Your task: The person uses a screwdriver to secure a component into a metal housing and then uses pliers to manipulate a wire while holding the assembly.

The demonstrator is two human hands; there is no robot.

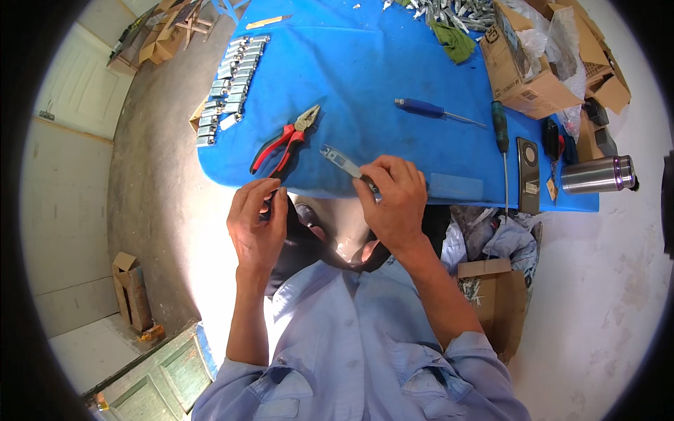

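Your right hand [395,207] pinches a slim metal piece [340,161]; your left hand [256,223] is half curled near the red-and-black pliers [290,138], its hold impossible to tell

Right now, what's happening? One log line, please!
right hand: holding metal piece | left hand: at red-black pliers, grip unclear | blue table: small metal parts in rows, left side

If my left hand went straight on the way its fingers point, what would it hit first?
Most likely the pliers, which lie just ahead of your left hand on the blue cloth. Its height is hard to judge from this view, so it might pass over them.
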